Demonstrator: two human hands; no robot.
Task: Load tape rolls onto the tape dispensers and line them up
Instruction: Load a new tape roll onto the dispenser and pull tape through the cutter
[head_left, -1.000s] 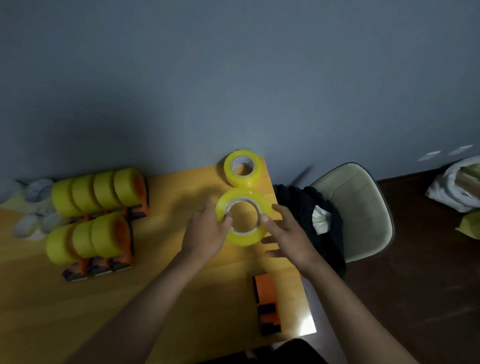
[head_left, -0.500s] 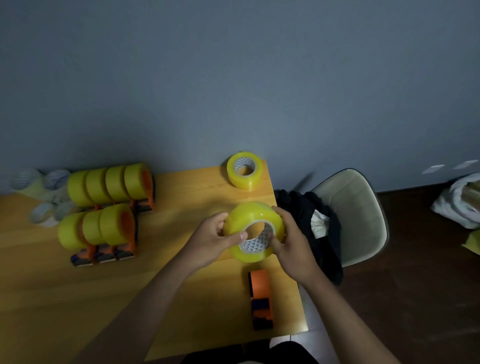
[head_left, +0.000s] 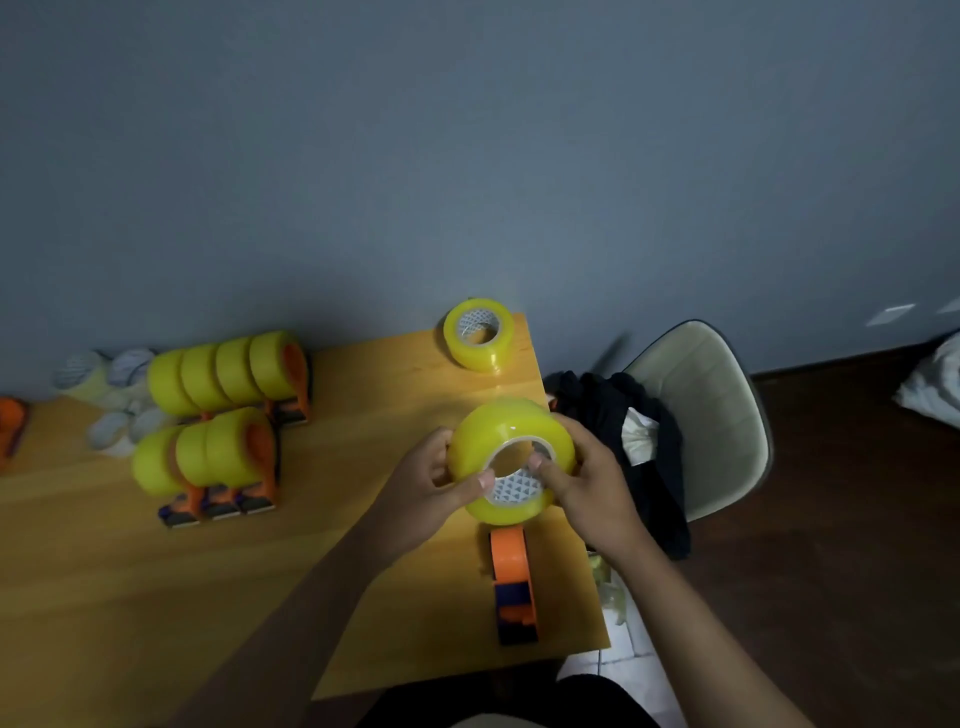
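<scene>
Both hands hold a yellow tape roll (head_left: 498, 434) above the wooden table (head_left: 130, 582), its core facing me. My left hand (head_left: 434, 480) grips its left side, thumb at the core's rim. My right hand (head_left: 587, 478) grips the right side, thumb also at the rim. Just below the roll an empty orange dispenser (head_left: 511, 577) lies on the table near the right edge. A second loose yellow roll (head_left: 480, 335) lies flat at the far right corner. Two rows of loaded dispensers (head_left: 228, 374) (head_left: 208, 457) stand at the left.
Several empty white cores (head_left: 111, 400) lie behind the loaded rows. Another orange dispenser (head_left: 10, 423) shows at the far left edge. A cream chair (head_left: 711, 410) with dark clothing (head_left: 634, 415) stands right of the table. The grey wall (head_left: 467, 156) runs behind.
Both hands lifted the yellow roll off the table, tipped its core toward me and brought it nearer, above the empty dispenser. My view also shifted.
</scene>
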